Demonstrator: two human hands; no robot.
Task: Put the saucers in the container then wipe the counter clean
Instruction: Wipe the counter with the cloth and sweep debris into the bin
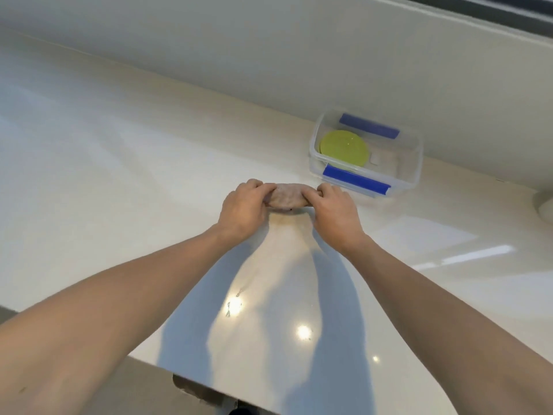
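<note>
A person stands at a glossy cream-white surface (119, 151), both bare forearms stretched forward over it. Between the two hands lies a small bunched cloth (288, 197), mottled pinkish-grey, resting on the surface. The left hand (244, 209) has its fingers curled closed around the cloth's left end; the right hand (335, 212) is curled closed around its right end, so the cloth is stretched between them like a short roll.

Just beyond the right hand, up and to the right, sits a clear plastic container (413, 172) — rectangular, lidless, with a blue clip (356, 181) along its near long edge and another blue clip (369, 126) along its far one. Inside it, toward the left end, lie lime-green saucers (343, 148), stacked flat on the bottom; how many is hard to tell. The container stands close to the pale wall (269, 55) that rises behind the surface.

At the far right edge, a rounded white object (544, 205) is partly cut off — too little shows to name it. Bright spots of ceiling light and soft shadows of the arms fall across the surface near the person.
</note>
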